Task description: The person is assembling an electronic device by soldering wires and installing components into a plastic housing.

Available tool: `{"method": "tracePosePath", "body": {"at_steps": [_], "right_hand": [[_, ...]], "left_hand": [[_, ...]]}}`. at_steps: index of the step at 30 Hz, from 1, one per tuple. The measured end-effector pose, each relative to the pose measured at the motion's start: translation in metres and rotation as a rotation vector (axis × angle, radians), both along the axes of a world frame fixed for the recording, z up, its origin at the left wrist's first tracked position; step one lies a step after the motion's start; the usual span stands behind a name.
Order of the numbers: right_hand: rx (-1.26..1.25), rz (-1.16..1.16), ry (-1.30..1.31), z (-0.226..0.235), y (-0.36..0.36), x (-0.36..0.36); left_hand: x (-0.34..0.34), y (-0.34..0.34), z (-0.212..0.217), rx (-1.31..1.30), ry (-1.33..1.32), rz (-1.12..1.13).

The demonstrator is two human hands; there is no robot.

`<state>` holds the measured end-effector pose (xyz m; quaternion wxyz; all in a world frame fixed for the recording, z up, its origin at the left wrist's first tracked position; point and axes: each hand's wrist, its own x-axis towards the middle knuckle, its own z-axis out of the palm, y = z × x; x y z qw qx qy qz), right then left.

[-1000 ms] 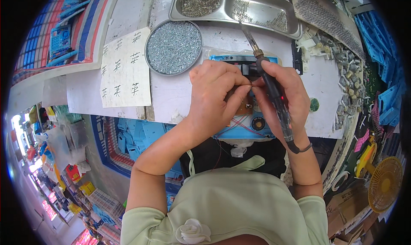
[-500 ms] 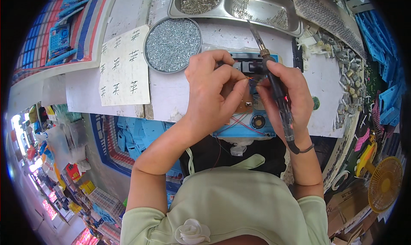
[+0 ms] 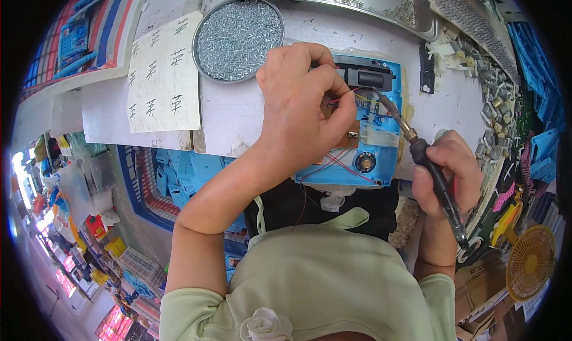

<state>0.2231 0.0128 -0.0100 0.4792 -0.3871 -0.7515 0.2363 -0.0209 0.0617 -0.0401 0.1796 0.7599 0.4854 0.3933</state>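
Observation:
A blue plastic housing [image 3: 386,144] lies on the white bench in front of me, with a black cassette-like part [image 3: 372,79] along its far side and a small round speaker [image 3: 365,161] at its near right. Over the housing's left half, my left hand [image 3: 301,105] pinches a thin wire [image 3: 337,98] between thumb and forefinger. My right hand [image 3: 451,173] grips a soldering iron [image 3: 417,147] by its black handle, right of the housing. The iron's tip points to the far left, near the wires inside; whether it touches one I cannot tell. My left hand covers part of the housing.
A round tray of small silver screws [image 3: 239,40] stands at far left beside a handwritten paper sheet [image 3: 164,73]. Behind lies a divided metal tray [image 3: 429,28] with small metal pieces. Small motors [image 3: 494,111] pile up at right, above a yellow fan [image 3: 530,263].
My right hand has moved right and nearer to me with the soldering iron, uncovering more of the housing. My left hand stays over the housing, still pinching. The whole view has shifted slightly.

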Motion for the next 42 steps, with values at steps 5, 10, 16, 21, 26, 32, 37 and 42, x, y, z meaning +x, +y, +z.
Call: {"method": "tracePosePath", "body": {"at_steps": [5,10,16,21,26,32,37,42], "right_hand": [[0.005,0.025,-0.077,0.002,0.001,-0.006],[0.015,0.039,-0.107,0.003,0.004,-0.010],[0.025,0.041,-0.127,0.003,0.006,-0.010],[0.043,0.045,-0.160,0.003,0.006,-0.010],[0.077,0.059,-0.230,0.005,0.008,-0.006],[0.025,0.079,-0.190,0.008,0.004,-0.003],[0.022,0.079,-0.131,0.007,0.005,-0.001],[0.017,0.086,-0.121,0.008,0.007,0.003]], "left_hand": [[0.001,0.000,0.001,-0.013,0.012,0.007],[0.000,0.001,0.001,-0.022,0.013,0.004],[0.000,0.001,0.003,-0.023,0.003,0.001],[-0.001,0.000,0.007,-0.031,0.035,-0.007],[0.000,0.000,0.007,-0.020,0.032,-0.003],[0.000,0.000,0.006,-0.022,0.041,-0.005],[0.001,0.000,0.008,-0.029,0.046,0.000],[0.001,0.000,0.009,-0.027,0.061,0.007]]}}
